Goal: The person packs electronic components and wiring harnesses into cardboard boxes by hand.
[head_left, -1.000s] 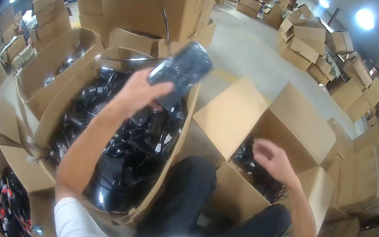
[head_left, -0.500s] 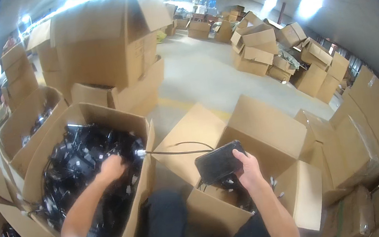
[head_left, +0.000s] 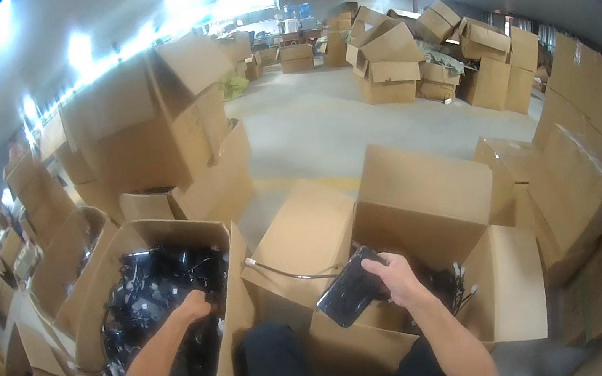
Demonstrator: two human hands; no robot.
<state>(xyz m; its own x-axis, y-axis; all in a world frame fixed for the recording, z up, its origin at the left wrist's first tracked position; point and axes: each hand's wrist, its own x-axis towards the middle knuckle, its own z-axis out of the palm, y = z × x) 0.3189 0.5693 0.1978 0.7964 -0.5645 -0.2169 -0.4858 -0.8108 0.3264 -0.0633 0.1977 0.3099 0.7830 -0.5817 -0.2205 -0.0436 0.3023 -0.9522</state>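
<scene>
My right hand (head_left: 397, 280) grips a flat, glossy black rectangular device (head_left: 351, 294) by its right side, thumb on top. It is tilted above the open right-hand carton (head_left: 364, 337). From the device a thin dark cable (head_left: 282, 272) runs left and ends in a white connector (head_left: 250, 261) near the left carton's edge. My left hand (head_left: 194, 306) reaches into the large left carton (head_left: 232, 290), over a heap of black devices (head_left: 141, 307) with small white tags or plugs. Its fingers are curled in; anything they hold is hidden.
Dark cables with white ends (head_left: 459, 281) stick up inside the right carton. A big carton (head_left: 131, 127) stands behind the left one. Stacked taped cartons (head_left: 573, 180) rise at the right. Piled open boxes (head_left: 391, 60) lie across the grey floor (head_left: 292, 124). My knees are between the cartons.
The view has turned and levelled, so the cartons sit differently in it. The black device has tilted more steeply, and its cable now slopes down toward it. My left hand remains over the heap.
</scene>
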